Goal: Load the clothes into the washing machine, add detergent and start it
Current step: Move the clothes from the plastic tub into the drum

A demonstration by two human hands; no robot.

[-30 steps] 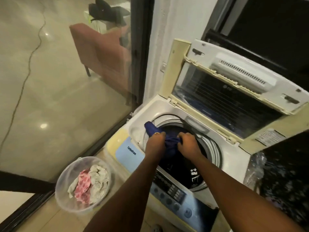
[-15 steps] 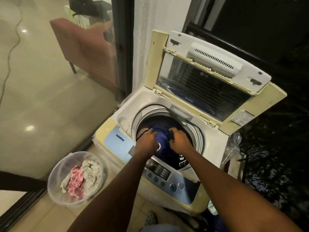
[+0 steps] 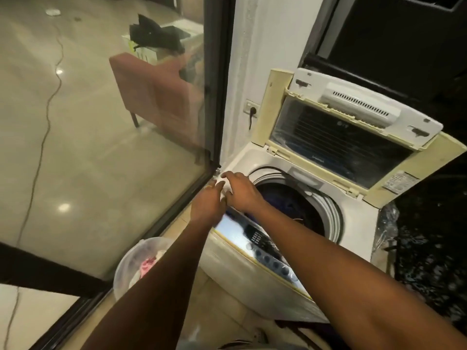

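Note:
A white top-loading washing machine [image 3: 260, 160] stands with its lid [image 3: 338, 132] raised. Dark blue clothes [image 3: 285, 205] lie inside the drum. My left hand [image 3: 208, 200] and my right hand [image 3: 240, 190] hover side by side over the machine's left front corner, fingers spread, nothing in them. The blue control panel [image 3: 257, 241] lies just below my right forearm. A clear plastic basket [image 3: 131, 261] with pink and white clothes [image 3: 147, 265] sits on the floor at the lower left, partly hidden by my left arm.
A glass door with a dark frame [image 3: 217, 97] runs along the machine's left side. Behind the glass stands a reddish chair [image 3: 156, 97]. A wall socket [image 3: 251, 108] is behind the machine. A crumpled plastic bag [image 3: 386, 228] sits at its right.
Both hands let go of the dark blue garment, which now lies in the drum, and moved up and left to the machine's corner. The view shifted left.

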